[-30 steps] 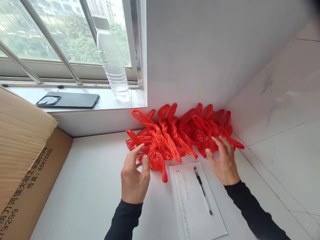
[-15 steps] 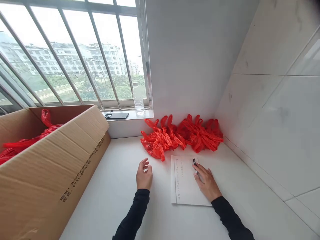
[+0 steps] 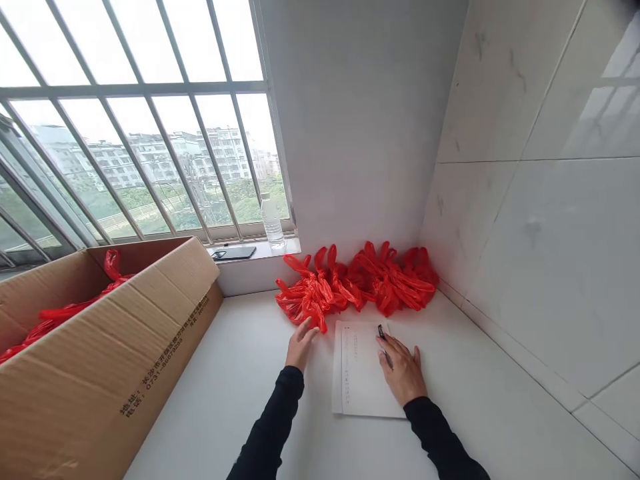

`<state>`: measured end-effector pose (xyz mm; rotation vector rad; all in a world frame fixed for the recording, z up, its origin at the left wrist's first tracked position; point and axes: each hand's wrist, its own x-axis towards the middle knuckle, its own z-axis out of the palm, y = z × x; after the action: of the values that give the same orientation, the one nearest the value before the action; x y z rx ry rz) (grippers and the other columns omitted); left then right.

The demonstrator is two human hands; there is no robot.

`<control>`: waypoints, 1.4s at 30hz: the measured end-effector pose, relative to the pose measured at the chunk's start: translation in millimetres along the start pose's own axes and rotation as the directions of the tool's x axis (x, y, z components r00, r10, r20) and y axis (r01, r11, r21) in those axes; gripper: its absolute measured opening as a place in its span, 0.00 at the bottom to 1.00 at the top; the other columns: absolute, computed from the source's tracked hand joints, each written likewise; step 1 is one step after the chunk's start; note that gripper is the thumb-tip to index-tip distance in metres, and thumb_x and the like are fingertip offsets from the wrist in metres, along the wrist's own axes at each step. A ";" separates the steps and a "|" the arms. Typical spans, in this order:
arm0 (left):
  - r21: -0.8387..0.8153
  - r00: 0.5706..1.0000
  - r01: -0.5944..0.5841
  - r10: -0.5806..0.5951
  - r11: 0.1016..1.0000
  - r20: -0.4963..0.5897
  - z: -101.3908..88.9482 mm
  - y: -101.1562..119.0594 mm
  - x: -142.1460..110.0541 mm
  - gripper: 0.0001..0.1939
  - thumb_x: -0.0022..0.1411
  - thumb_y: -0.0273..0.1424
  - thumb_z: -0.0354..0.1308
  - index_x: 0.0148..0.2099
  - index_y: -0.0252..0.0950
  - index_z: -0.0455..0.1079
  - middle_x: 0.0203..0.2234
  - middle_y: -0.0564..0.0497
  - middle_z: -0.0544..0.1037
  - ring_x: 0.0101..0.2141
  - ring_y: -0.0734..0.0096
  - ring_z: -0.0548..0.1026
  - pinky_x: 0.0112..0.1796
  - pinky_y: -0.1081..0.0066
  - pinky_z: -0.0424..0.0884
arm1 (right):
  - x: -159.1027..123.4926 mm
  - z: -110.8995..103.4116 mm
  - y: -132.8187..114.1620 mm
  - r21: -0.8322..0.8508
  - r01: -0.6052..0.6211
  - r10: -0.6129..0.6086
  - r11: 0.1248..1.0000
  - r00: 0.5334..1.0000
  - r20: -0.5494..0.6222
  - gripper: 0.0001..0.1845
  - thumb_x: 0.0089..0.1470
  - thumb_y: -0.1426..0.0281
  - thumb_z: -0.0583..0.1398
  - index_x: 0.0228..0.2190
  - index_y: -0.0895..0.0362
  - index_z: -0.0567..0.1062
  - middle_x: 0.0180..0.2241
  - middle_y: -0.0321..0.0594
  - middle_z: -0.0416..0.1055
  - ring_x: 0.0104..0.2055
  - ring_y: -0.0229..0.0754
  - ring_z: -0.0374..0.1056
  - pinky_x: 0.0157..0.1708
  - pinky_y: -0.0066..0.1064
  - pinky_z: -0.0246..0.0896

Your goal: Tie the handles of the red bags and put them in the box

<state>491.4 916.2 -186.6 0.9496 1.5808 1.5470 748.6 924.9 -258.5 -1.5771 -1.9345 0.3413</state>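
Where the right hand point(image 3: 404, 377) rests over the handwritten sheet of paper point(image 3: 363, 397) on the white tabletop point(image 3: 240, 380), its curled fingers cover much of a pen point(image 3: 382, 331), though I cannot tell how firmly they hold it; if that hold is loose, the pen could roll or leave a stray mark, and a dragging wrist could skew the sheet; the left hand point(image 3: 301, 345) has its thumb and fingers slightly parted at the near edge of the knotted red plastic bags point(image 3: 395, 280), contact uncertain; the bags lie heaped against the wall just beyond the sheet, so a snagged handle loop could pull neighbours along and muddle the row; to the left stands a cardboard box point(image 3: 100, 380) with more red bags point(image 3: 73, 310) inside; farther off, a smartphone point(image 3: 235, 253) and a water bottle point(image 3: 271, 223) sit on the windowsill point(image 3: 291, 247).
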 end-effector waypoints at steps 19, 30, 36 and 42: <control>0.134 0.969 -0.177 0.197 0.975 -0.152 -66.0 -30.4 -69.1 0.18 0.56 0.41 0.59 0.44 0.36 0.78 0.34 0.45 0.81 0.39 0.56 0.79 0.43 0.57 0.75 | -9.0 -18.6 -13.5 0.071 0.117 -0.089 0.991 0.944 -0.317 0.22 0.65 0.57 0.52 0.47 0.55 0.79 0.51 0.52 0.74 0.56 0.57 0.67 0.62 0.60 0.49; -0.013 0.984 -0.156 0.154 0.988 -0.091 -55.1 -31.7 -76.3 0.19 0.59 0.40 0.61 0.50 0.37 0.75 0.50 0.42 0.78 0.50 0.57 0.76 0.52 0.60 0.72 | -24.6 6.5 -136.8 0.812 -0.156 0.107 0.562 0.988 0.115 0.11 0.53 0.58 0.62 0.29 0.52 0.73 0.26 0.35 0.72 0.33 0.48 0.67 0.41 0.39 0.63; -0.471 0.909 0.373 -0.213 0.800 0.358 -50.4 -15.0 -92.3 0.27 0.57 0.47 0.65 0.54 0.36 0.74 0.49 0.39 0.80 0.46 0.49 0.80 0.38 0.62 0.79 | -22.3 15.6 -132.6 0.921 -0.301 0.111 0.248 0.953 0.282 0.14 0.57 0.58 0.54 0.32 0.54 0.73 0.27 0.38 0.76 0.30 0.48 0.73 0.33 0.38 0.70; -0.541 0.910 0.342 -0.128 0.769 0.394 -39.4 -6.9 -104.3 0.29 0.52 0.35 0.72 0.57 0.40 0.72 0.48 0.44 0.82 0.49 0.51 0.79 0.48 0.60 0.76 | -31.0 2.9 -128.0 0.929 -0.370 -0.014 -0.002 0.929 0.370 0.17 0.58 0.57 0.61 0.44 0.54 0.76 0.40 0.41 0.80 0.41 0.50 0.76 0.40 0.39 0.72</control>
<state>505.7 805.6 -192.8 0.5756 0.8332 1.4675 648.6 863.2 -199.0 -0.6645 -0.9209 1.7327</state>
